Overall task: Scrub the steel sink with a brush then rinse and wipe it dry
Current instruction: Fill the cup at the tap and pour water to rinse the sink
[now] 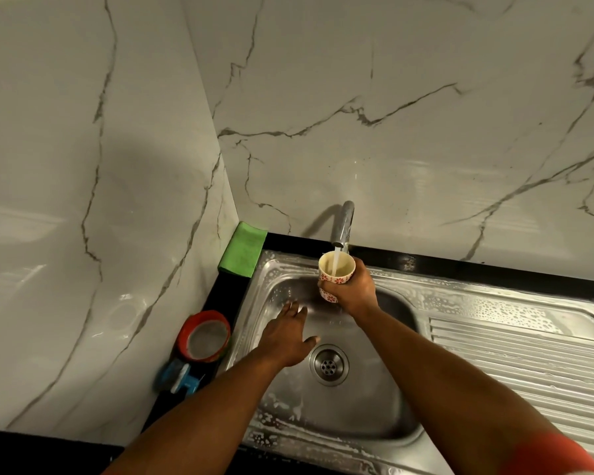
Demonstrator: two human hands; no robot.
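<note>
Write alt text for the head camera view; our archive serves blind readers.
A right hand holds a cream cup with red flowers under a running chrome tap above a soapy steel sink, while the open left hand reaches into the basin. A folded green cloth lies at the sink's back-left corner.

1. dim, warm light with a greenish-grey cast.
2. soft glare streaks on the wall (426,166) and bright glints on the sink (515,341) ribs.
3. the tap (343,222) throws a soft shadow left onto the wall.
4. wide-angle bending curves the wall corner and edges.
5. the red sleeve (549,455) at the bottom right is blurred.
</note>
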